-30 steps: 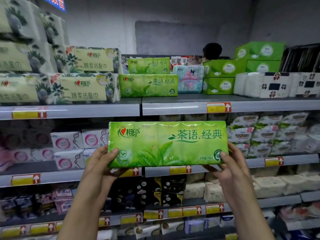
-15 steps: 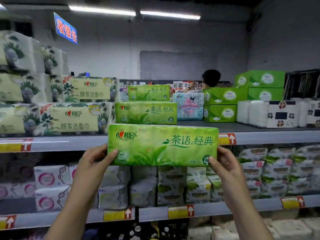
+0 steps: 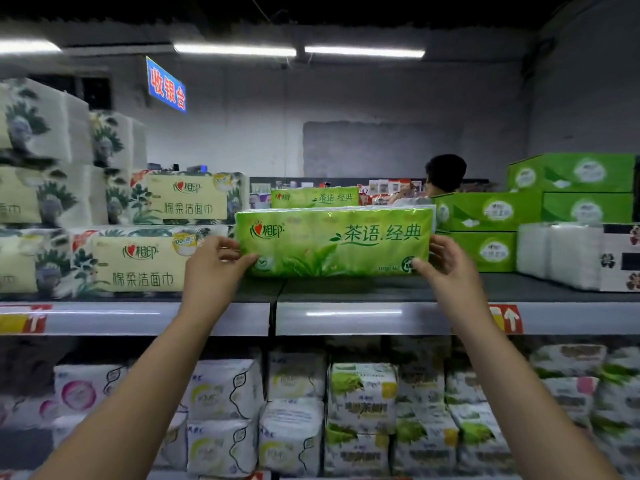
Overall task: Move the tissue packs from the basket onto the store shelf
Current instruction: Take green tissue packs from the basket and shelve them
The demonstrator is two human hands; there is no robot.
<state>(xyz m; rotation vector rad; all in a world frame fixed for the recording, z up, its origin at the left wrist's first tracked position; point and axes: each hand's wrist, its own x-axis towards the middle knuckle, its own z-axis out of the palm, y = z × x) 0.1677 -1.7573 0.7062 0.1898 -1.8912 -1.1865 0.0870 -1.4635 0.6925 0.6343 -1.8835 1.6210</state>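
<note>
Evidently for a level set-down, the left hand (image 3: pixel 212 268) and right hand (image 3: pixel 450 265) each pinch an end of the long green plastic-wrapped tissue pack (image 3: pixel 334 242), label outward, low over the grey top shelf (image 3: pixel 346 318).

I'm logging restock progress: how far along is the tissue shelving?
Done: a matching green pack stands at the back of the grey metal shelf. In hand: the left hand and right hand grip the ends of a green plastic-wrapped tissue pack at shelf level, not yet released. Left: letting go; the basket is unseen.
</note>
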